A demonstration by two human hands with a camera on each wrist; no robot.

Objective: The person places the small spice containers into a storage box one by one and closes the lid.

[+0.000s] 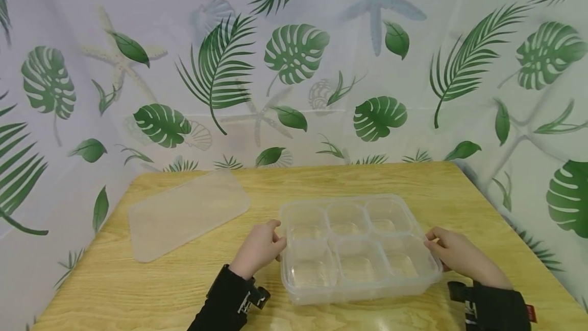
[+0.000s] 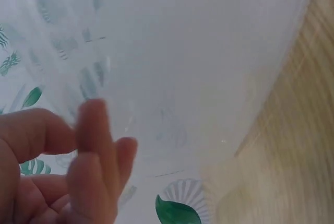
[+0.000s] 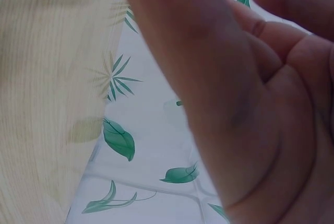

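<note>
A clear plastic storage box (image 1: 363, 292) with several compartments sits on the right half of the table, no lid on it; its compartments show nothing inside. My left hand (image 1: 257, 246) holds the box's left edge, thumb near the rim and fingers along the side. At the opposite edge, my right hand (image 1: 461, 254) grips the rim, its thumb and forefinger on the corner side. In the left wrist view the box's cloudy wall (image 2: 209, 67) fills much of the picture beside bent fingers (image 2: 94, 135). The right wrist view shows a large finger (image 3: 182, 41) close up, with only a sliver of box edge.
A flat translucent lid (image 1: 188, 216) lies slanted on the left part of the wooden table (image 1: 211, 280). A leaf-and-starfish printed sheet (image 1: 331, 132) hangs behind the table and along both sides. Black sleeves with wrist cameras cover both forearms.
</note>
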